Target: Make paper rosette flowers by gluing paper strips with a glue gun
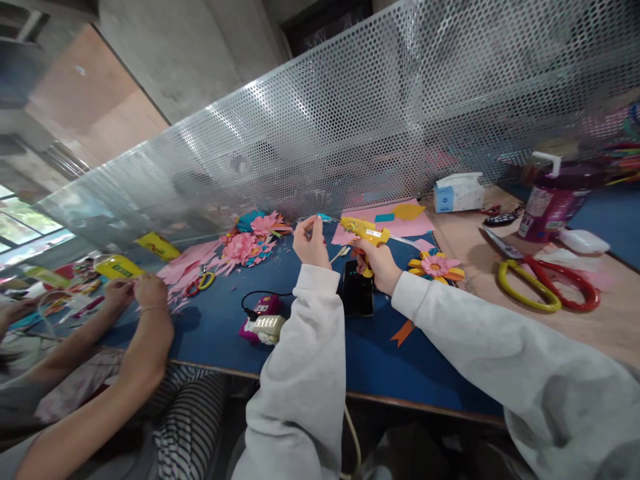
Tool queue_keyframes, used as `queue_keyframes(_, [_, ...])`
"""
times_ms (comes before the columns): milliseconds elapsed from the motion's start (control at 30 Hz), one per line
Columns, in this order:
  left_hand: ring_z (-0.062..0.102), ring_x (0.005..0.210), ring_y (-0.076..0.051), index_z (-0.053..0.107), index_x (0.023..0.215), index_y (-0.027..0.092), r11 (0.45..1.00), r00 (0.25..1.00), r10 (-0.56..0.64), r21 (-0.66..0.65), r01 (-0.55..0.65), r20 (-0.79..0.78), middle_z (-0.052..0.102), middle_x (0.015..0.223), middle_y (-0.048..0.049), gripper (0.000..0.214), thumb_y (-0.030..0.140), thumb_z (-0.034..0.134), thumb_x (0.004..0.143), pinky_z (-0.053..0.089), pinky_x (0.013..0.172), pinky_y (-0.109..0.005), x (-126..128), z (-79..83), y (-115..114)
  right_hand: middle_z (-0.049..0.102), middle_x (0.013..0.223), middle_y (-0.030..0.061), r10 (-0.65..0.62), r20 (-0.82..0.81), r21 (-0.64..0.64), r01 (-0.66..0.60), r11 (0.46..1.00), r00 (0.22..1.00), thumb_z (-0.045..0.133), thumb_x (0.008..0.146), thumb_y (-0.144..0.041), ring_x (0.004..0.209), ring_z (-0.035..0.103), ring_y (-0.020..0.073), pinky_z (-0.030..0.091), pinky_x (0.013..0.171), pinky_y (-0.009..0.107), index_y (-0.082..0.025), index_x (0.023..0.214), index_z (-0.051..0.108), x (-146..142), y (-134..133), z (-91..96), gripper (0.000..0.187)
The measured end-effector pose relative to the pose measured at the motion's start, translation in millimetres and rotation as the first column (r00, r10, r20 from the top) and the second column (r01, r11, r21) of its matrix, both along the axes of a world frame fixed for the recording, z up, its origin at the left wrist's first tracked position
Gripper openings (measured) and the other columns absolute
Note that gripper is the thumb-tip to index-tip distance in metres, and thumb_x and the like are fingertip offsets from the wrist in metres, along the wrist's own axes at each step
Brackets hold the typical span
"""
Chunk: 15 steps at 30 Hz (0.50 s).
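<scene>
My left hand is raised over the blue table, fingers pinched on a small piece of blue paper. Wrapped round the grip of a yellow glue gun is my right hand; the nozzle points left, close to the blue paper. I cannot tell whether they touch. A clear glue stick sticks out of the gun's back. Below the gun lies a black phone. Behind it are a pink sheet, a blue strip and a yellow paper piece. A pink-and-yellow paper flower sits to the right.
A purple power adapter with a cable lies left of my forearm. Pink paper flowers stand farther left, beside a co-worker's hands. Large scissors, a purple bottle and a tissue pack are right. A perforated metal screen runs behind.
</scene>
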<state>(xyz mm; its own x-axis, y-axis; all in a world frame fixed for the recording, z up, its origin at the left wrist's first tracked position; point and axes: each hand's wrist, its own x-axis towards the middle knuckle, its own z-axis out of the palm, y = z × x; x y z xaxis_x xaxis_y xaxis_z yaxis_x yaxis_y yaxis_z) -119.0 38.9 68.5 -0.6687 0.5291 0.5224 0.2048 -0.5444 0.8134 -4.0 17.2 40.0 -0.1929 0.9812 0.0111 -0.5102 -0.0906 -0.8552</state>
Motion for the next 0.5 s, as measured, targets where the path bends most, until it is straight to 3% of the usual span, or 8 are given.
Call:
queue_keyframes(233, [0.037,0.042,-0.002,0.063,0.081,0.015,1.0,1.0,-0.014,0.006,0.014,0.026,0.057,0.067,0.0025,0.02,0.032,0.065,0.071,0.029,0.042,-0.019,2.6,2.0,-2.0,0.045,0.036,-0.0043,-0.001,-0.011,0.018,0.001,1.0,1.0,0.06,0.066,-0.025,0.028,0.035,0.0067,0.034,0.031,0.022,-0.018,0.055,0.052,0.1,0.4,-1.5,0.016])
queue_keyframes(500, [0.042,0.046,-0.004,0.064,0.08,0.015,0.999,1.0,-0.011,0.034,0.011,0.005,0.058,0.069,0.0017,0.018,0.03,0.065,0.072,0.034,0.047,-0.02,0.6,0.9,-0.4,0.052,0.042,-0.0037,0.008,-0.05,0.042,-0.006,0.999,0.999,0.062,0.064,-0.026,0.028,0.035,0.0054,0.035,0.031,0.021,-0.017,0.057,0.053,0.5,0.0,0.9,0.014])
